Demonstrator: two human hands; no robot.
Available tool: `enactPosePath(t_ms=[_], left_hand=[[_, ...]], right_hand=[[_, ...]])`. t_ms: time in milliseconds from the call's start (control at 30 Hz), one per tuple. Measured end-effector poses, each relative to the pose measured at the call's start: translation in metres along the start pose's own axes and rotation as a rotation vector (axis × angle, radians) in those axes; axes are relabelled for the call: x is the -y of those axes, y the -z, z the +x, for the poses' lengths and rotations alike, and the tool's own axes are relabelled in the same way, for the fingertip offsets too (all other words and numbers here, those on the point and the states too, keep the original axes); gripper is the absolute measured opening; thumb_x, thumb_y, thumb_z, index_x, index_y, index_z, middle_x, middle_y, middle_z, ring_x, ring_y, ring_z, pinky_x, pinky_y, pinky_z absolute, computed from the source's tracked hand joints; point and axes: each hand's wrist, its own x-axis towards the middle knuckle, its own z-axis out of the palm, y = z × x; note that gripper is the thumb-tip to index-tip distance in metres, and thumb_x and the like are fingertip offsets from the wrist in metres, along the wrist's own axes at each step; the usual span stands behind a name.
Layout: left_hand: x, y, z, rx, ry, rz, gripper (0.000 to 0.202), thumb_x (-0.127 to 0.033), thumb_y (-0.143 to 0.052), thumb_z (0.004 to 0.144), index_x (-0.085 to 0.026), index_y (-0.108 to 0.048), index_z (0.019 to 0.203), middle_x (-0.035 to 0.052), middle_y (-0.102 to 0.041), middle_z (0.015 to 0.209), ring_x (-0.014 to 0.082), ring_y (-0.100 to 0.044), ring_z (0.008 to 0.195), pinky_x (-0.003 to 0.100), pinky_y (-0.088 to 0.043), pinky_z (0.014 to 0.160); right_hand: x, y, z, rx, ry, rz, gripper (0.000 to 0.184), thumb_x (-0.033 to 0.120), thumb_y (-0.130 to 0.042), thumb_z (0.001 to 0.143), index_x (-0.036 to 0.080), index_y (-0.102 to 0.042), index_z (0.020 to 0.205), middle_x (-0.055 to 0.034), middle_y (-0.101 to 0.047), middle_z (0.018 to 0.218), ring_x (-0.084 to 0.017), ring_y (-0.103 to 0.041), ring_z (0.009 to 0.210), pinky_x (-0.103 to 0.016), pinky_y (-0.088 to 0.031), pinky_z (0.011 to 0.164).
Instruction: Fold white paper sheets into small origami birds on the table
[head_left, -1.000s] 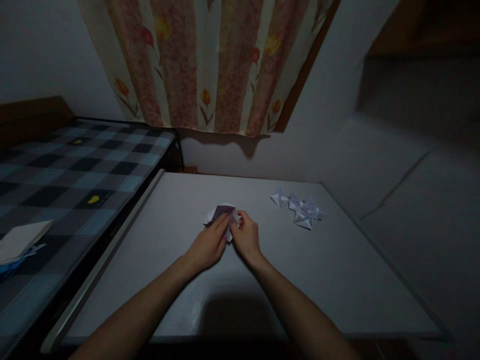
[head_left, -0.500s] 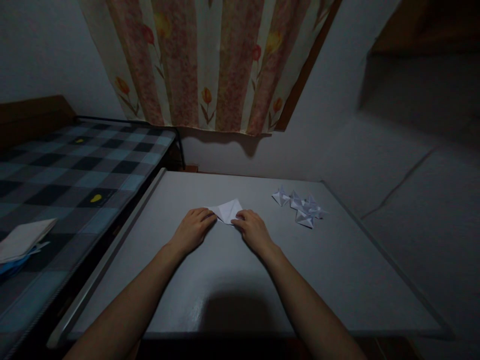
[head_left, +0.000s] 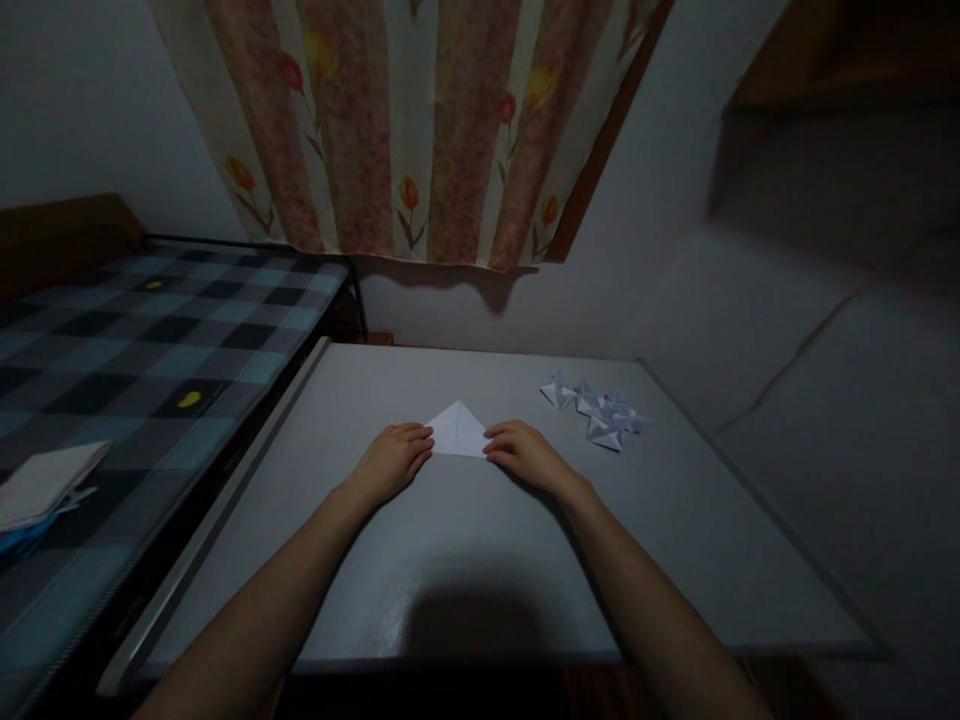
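Note:
A white paper folded into a flat triangle (head_left: 458, 433) lies on the grey table (head_left: 465, 540), its point facing away from me. My left hand (head_left: 392, 462) rests palm down with its fingertips on the paper's left corner. My right hand (head_left: 523, 452) lies flat with its fingertips pressing the right corner. Both hands have their fingers stretched out on the paper, and neither lifts it.
A small cluster of folded white paper pieces (head_left: 598, 412) sits at the table's far right. A bed with a checked cover (head_left: 142, 340) runs along the left, with a pale cloth (head_left: 41, 482) on it. A flowered curtain (head_left: 420, 130) hangs behind.
The paper was pinched up between both hands; it has since been laid flat as a triangle, and my hands have spread apart to its two corners.

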Motion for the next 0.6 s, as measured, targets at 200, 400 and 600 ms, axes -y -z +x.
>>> enactPosePath(t_ms=[200,400,600], left_hand=[[0.007,0.002,0.001,-0.051,0.091,-0.15,0.019,-0.022,-0.057,0.084,-0.023,-0.071,0.097,0.0056,-0.066,0.11,0.0219,-0.057,0.1,0.04,-0.044,0.09],[0.009,0.005,0.002,-0.045,0.182,-0.209,0.05,-0.02,-0.065,0.075,-0.022,-0.056,0.124,0.0069,-0.062,0.107,0.0235,-0.053,0.099,0.041,-0.042,0.089],[0.008,0.007,0.004,-0.046,0.165,-0.122,0.035,-0.023,-0.065,0.077,-0.023,-0.065,0.112,0.0055,-0.061,0.09,0.0228,-0.051,0.089,0.038,-0.04,0.08]], right_hand=[[-0.016,-0.001,0.001,-0.065,-0.098,0.113,0.044,0.008,-0.07,0.068,0.02,-0.066,0.11,-0.0075,-0.066,0.104,-0.021,-0.059,0.096,-0.037,-0.043,0.089],[-0.011,-0.004,0.004,-0.098,-0.09,0.16,0.037,0.004,-0.066,0.068,0.019,-0.068,0.102,-0.0044,-0.063,0.093,-0.018,-0.058,0.085,-0.032,-0.044,0.08],[-0.009,-0.008,0.0,-0.162,0.005,0.085,0.022,0.002,-0.061,0.073,0.019,-0.072,0.08,-0.0029,-0.061,0.077,-0.017,-0.057,0.078,-0.029,-0.043,0.074]])
